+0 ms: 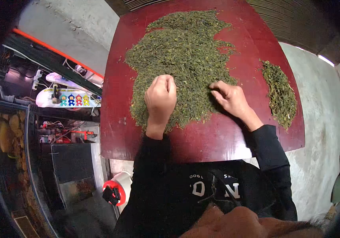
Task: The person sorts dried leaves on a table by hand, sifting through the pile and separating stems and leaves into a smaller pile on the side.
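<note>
A broad layer of dried green leaves (178,55), loose and finely broken like tea, covers the middle of a dark red table. Over its near part is my left hand (161,101), its fingers curled closed; what they hold, if anything, is hidden. At the right edge of the layer, my right hand (233,102) has its thumb and fingers bent together close to the leaves. Anything between those fingertips is too small to make out. Farther right lies a smaller, separate pile of leaves (280,95).
The red table (118,131) reaches almost to my body. Shelving on the left holds a board with cartoon figures (69,98), near a glass tank (9,139). A white and red container (118,190) stands below the table's left corner. Concrete floor (313,99) lies to the right.
</note>
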Motion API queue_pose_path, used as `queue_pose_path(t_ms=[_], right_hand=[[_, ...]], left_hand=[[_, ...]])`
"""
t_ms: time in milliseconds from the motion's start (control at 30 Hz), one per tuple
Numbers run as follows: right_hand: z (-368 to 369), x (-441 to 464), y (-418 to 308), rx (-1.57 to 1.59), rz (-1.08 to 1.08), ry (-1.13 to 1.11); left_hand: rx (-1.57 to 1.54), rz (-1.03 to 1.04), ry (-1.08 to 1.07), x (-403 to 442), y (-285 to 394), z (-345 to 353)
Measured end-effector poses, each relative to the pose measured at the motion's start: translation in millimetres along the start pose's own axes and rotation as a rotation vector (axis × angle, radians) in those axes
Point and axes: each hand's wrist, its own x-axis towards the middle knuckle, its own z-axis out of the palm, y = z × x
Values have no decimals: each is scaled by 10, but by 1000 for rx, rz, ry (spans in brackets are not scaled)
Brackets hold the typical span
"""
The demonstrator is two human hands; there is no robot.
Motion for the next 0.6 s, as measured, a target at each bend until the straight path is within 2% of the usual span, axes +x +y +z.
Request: queue_pose_path(t_ms=[133,333,467,600], right_hand=[[60,-9,51,-80,-234,1],[11,-2,20,-91,-165,-22],[-22,-4,-24,-70,-94,-31],[-7,-17,-11,-68,-86,-25]], left_hand=[[-74,-17,-58,7,-41,-14],[-100,-17,-199,37,39,-56],[-85,162,-211,12,80,22],[-16,184,-248,-10,128,51]])
